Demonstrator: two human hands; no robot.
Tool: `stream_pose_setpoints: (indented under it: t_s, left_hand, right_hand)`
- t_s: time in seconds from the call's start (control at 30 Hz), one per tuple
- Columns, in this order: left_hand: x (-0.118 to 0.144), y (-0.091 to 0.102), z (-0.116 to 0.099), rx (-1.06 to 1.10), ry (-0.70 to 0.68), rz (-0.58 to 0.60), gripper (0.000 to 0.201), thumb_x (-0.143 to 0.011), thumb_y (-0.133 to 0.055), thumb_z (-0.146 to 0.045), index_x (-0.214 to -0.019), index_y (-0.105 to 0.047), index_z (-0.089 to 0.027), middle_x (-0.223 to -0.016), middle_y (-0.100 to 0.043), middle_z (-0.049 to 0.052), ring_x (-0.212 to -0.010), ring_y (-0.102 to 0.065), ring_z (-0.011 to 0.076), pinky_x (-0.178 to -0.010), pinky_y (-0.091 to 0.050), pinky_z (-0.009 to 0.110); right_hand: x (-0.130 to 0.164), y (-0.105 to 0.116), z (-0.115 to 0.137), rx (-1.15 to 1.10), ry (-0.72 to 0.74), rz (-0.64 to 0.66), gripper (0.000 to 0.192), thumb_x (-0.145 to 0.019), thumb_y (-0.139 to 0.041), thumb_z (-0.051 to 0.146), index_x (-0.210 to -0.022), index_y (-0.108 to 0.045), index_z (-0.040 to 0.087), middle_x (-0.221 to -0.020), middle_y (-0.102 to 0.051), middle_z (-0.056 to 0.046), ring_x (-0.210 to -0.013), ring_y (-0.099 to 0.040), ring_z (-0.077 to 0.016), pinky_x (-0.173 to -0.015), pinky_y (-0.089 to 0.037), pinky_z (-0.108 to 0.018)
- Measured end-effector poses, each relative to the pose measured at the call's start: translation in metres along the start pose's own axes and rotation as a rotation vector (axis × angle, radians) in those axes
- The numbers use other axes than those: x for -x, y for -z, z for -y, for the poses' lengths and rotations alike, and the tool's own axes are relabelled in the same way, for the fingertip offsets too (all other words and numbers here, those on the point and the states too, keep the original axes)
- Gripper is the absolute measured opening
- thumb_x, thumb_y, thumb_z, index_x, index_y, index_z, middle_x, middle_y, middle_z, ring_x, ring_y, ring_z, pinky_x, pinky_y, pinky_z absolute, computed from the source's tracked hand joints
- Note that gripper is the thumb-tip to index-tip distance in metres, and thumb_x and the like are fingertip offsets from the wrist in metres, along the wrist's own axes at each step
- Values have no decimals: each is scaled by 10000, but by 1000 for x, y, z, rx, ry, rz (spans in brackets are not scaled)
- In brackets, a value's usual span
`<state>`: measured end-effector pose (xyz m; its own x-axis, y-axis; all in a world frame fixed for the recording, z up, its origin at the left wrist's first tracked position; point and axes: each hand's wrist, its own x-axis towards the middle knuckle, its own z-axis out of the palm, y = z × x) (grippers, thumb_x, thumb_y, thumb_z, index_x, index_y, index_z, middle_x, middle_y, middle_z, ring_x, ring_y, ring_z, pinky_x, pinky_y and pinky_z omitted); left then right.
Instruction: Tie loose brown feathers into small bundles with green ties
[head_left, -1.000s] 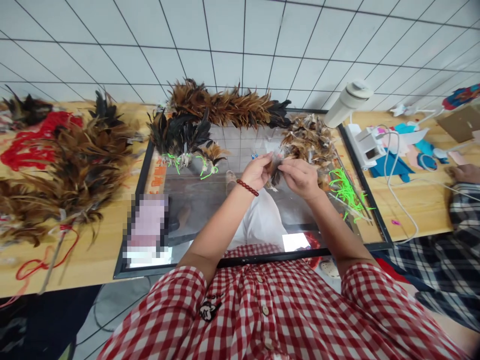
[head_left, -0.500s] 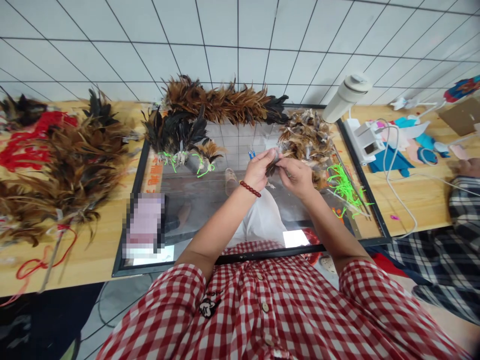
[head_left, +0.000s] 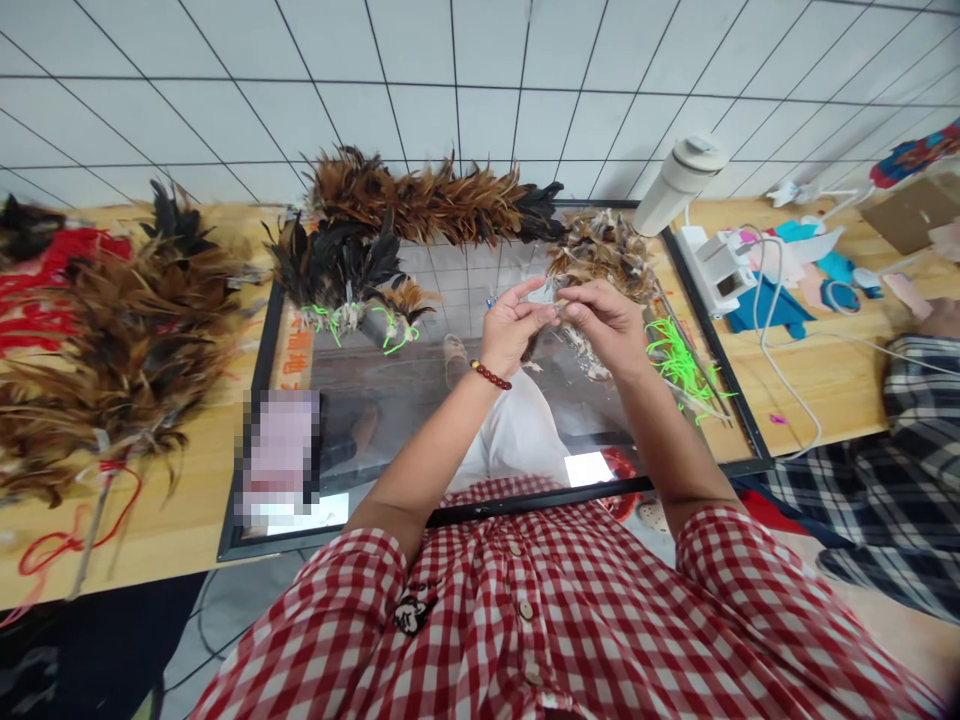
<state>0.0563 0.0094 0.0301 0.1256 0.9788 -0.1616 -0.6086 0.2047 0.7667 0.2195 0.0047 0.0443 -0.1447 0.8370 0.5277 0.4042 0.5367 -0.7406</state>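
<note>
Above the black-framed glass panel (head_left: 264, 350), my left hand (head_left: 511, 326) and my right hand (head_left: 607, 322) meet fingertip to fingertip. Between them they pinch a small bunch of brown feathers (head_left: 553, 312), partly hidden by the fingers. A red bead bracelet (head_left: 490, 375) circles my left wrist. Just beyond my right hand lies a loose pile of pale brown feathers (head_left: 600, 250). Bright green cord pieces (head_left: 679, 360) lie to the right of my right hand.
A long brown feather duster (head_left: 427, 200) lies along the panel's far edge, with black feather bundles (head_left: 337, 270) tied in green cord nearby. Large feather heaps (head_left: 120, 330) and red cord (head_left: 45, 290) cover the left table. A white bottle (head_left: 679, 185), cables and another person's plaid sleeve (head_left: 911, 400) occupy the right.
Both hands have risen slightly off the panel and the fingertips have drawn together on the feather bunch. The camera view has shifted a little to the right.
</note>
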Motion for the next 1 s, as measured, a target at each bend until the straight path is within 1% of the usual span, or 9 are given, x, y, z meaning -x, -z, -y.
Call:
stream_pose_setpoints:
  t_s: [0.1,0.23,0.33,0.43,0.57,0.63,0.77,0.9,1.0]
  left_hand:
    - [3,-1,-1,-24,-15,38,515,-604,-990,-171,-1060,-762,-247,-621,-733,-70,-629,-709,97,-795,-573,233]
    - [6,-1,-3,-26,-1,76,515,-605,-985,-142,-1065,-774,-237,-621,-736,-48,-623,-702,108,-802,-571,249]
    - [5,-1,-5,-54,32,95,485,-608,-986,-146,-1040,-788,-243,-622,-735,-47,-615,-693,101,-784,-567,239]
    - [2,1,-9,-105,26,128,342,-664,-970,-194,-967,-814,-226,-682,-766,-21,-648,-696,89,-768,-557,214]
    - [0,1,-16,-156,-45,88,125,-745,-922,-195,-834,-833,-191,-847,-815,25,-825,-740,92,-849,-547,193]
    - [0,0,-18,-171,-17,103,139,-723,-930,-168,-826,-838,-188,-836,-809,23,-838,-745,110,-835,-549,206]
    - [-2,2,-21,-181,57,105,175,-670,-959,-156,-768,-813,-153,-688,-748,9,-722,-712,114,-730,-531,205]
    - [-9,18,-28,-204,168,79,170,-709,-945,-189,-745,-789,-131,-630,-713,30,-666,-700,130,-688,-524,235]
    - [-12,30,-34,-282,196,112,188,-710,-941,-173,-675,-763,-126,-611,-706,53,-646,-684,141,-658,-501,244]
  right_hand:
    - [3,-3,2,-48,-56,10,449,-917,-684,698,-1001,-844,287,-863,-750,-41,-868,-702,-212,-833,-590,-406]
    - [4,-2,4,-85,-20,26,419,-929,-684,679,-955,-825,285,-847,-742,-30,-842,-689,-203,-801,-575,-393]
    - [2,1,7,-17,14,62,462,-968,-608,696,-874,-761,271,-831,-720,-31,-849,-673,-207,-834,-568,-409]
    - [-2,5,10,120,66,63,486,-1018,-522,673,-821,-675,256,-818,-679,-36,-852,-654,-210,-866,-559,-423]
    - [-6,5,10,271,128,11,415,-1060,-485,575,-877,-662,247,-903,-664,-65,-910,-650,-231,-887,-555,-448]
    - [-7,2,9,311,134,42,381,-1069,-479,535,-913,-677,248,-950,-660,-80,-949,-650,-245,-898,-561,-462]
    - [-7,-13,3,366,89,81,374,-1084,-436,499,-965,-693,255,-995,-650,-89,-1015,-647,-263,-951,-567,-500]
    - [-7,-30,-3,373,45,69,400,-1080,-428,522,-979,-697,244,-988,-647,-95,-1043,-647,-277,-987,-563,-525]
    - [-10,-40,-5,349,48,62,426,-1078,-428,544,-951,-694,237,-968,-648,-97,-1014,-649,-271,-983,-557,-506]
